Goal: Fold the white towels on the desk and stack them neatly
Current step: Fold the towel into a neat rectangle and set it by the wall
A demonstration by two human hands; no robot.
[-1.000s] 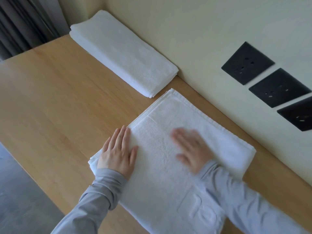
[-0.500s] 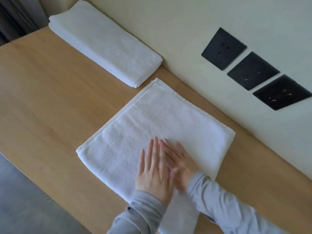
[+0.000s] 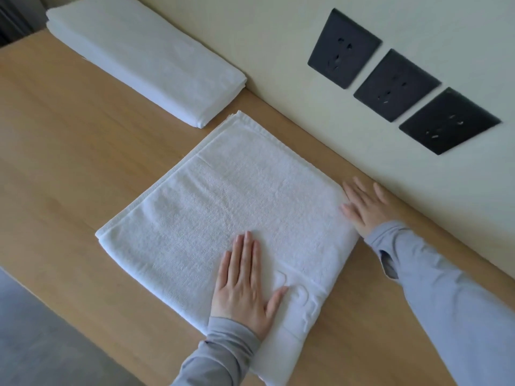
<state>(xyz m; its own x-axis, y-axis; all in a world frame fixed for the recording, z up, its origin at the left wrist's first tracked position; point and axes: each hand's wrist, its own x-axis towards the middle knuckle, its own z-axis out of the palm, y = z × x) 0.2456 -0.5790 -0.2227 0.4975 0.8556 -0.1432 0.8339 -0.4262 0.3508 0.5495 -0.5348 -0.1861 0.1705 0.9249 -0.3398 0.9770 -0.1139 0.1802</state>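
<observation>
A white towel (image 3: 223, 213), folded into a wide rectangle, lies flat on the wooden desk (image 3: 69, 151). My left hand (image 3: 245, 285) rests palm down on its near part, fingers straight and together, thumb spread. My right hand (image 3: 365, 207) lies flat at the towel's right edge, partly on the desk beside the wall, fingers spread. Neither hand holds anything. A second stack of folded white towels (image 3: 145, 59) sits at the far left of the desk against the wall.
A cream wall (image 3: 278, 37) runs along the desk's far side and carries three black socket plates (image 3: 395, 79). The desk's near edge drops to a grey floor (image 3: 33, 335) at the lower left. A dark curtain (image 3: 11, 20) shows in the top left corner.
My two hands, pressed together at the towel's middle half a second ago, have parted. The right hand slid out to the towel's right edge; the left stayed on the near part.
</observation>
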